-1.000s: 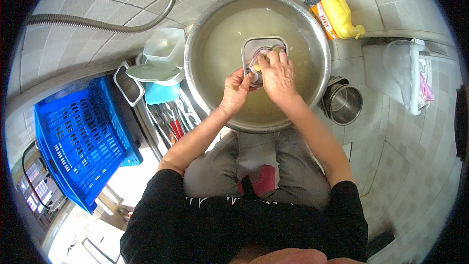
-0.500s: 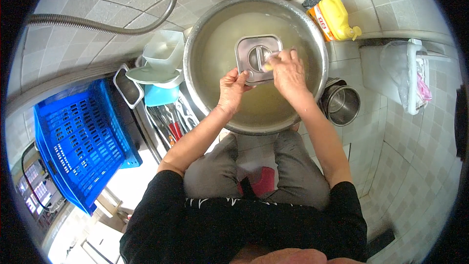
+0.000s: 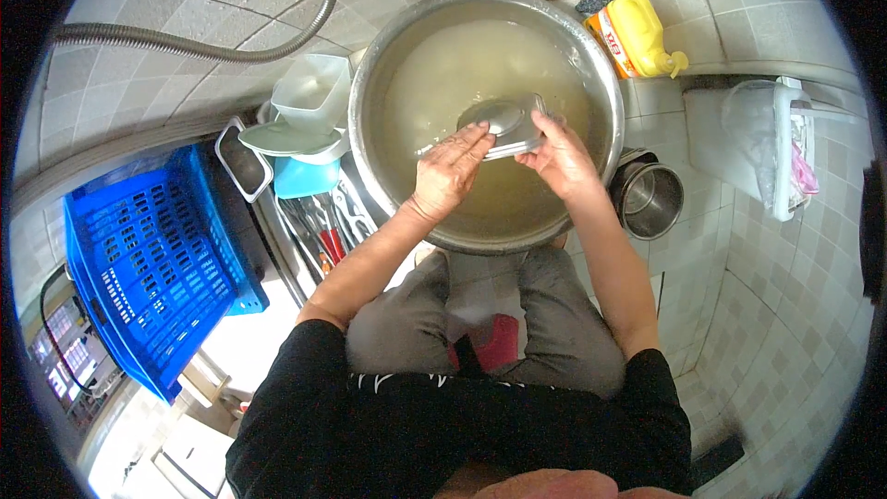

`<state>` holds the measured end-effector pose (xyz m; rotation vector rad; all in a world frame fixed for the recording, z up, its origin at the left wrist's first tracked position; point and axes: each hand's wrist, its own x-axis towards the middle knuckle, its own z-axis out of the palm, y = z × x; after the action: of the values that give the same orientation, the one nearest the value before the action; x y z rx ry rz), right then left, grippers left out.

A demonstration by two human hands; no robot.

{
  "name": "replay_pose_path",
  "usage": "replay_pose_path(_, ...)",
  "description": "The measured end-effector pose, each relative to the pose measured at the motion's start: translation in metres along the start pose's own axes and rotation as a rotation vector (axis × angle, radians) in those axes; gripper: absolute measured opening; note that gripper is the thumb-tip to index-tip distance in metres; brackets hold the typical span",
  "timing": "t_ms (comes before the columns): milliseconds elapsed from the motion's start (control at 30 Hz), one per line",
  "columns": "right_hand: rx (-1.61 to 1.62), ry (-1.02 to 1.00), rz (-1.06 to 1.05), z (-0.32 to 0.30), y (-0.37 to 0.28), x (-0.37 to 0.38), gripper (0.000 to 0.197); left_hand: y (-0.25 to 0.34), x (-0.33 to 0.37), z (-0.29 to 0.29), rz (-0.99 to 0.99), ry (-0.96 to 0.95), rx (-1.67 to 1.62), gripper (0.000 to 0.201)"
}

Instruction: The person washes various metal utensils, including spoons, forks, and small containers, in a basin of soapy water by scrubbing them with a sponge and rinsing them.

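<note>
A rectangular metal pan lid [image 3: 508, 120] with a round part in its middle is tilted above the cloudy water of a large round metal basin [image 3: 363, 157]. My right hand [image 3: 565, 162] grips its right edge, the thumb up and the fingers curled beneath. My left hand [image 3: 450, 174] is on the lid's left side, its fingers pressed together along the metal; its thumb is hidden. Neither palm shows, so anything small inside them is hidden.
Left of the basin are a translucent container [image 3: 312, 92], a green lid [image 3: 288, 139], a light-blue container [image 3: 305, 179], utensils [image 3: 323, 226] and a blue crate [image 3: 152, 259]. To the right are a yellow jug [image 3: 639, 32] and metal pots [image 3: 650, 200]. A ribbed hose [image 3: 185, 46] hangs upper left.
The lid has turned from facing up to a steep tilt and shifted slightly right. My right hand has gone from its top face to its right edge; my left hand has slid onto it.
</note>
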<state>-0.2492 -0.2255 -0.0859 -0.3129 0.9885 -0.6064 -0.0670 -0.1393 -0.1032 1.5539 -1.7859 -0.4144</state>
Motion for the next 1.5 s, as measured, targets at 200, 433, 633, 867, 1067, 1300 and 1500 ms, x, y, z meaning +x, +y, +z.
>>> replay_pose_path(200, 0.043, -0.17, -0.088, -0.012, -0.004, 0.003, 0.034, -0.01, -0.009, 0.002, -0.615, 0.142, -0.683, 0.088)
replay_pose_path(433, -0.715, 0.033, -0.078, -0.035, 0.012, 0.031, 0.038, -0.038, 0.002, -0.011, -1.16, 0.017, -1.715, 0.021)
replay_pose_path(633, -1.983, 0.483, -0.584, -0.105, 0.029, 0.074, 0.027, -0.046, -0.004, 0.002, -1.158, 0.063, -1.672, 0.026)
replay_pose_path(867, -1.481, 0.082, -0.387, 0.003, 0.042, 0.039, 0.033, -0.042, -0.009, 0.006, -1.182, -0.034, -1.574, 0.029)
replay_pose_path(1067, -1.811, 0.108, -0.984, 0.0, 0.054, 0.055, 0.041, -0.029, -0.006, 0.011, -1.104, -0.122, -1.483, 0.038)
replay_pose_path(1300, -1.873, -0.065, -1.103, 0.026, 0.071, 0.018, 0.037, -0.037, -0.005, 0.008, -1.217, 0.204, -1.578, 0.035)
replay_pose_path(1500, -1.659, 0.034, -0.509, -0.026, 0.075, 0.033, 0.034, -0.054, -0.014, 0.018, -1.248, 0.247, -1.628, 0.032)
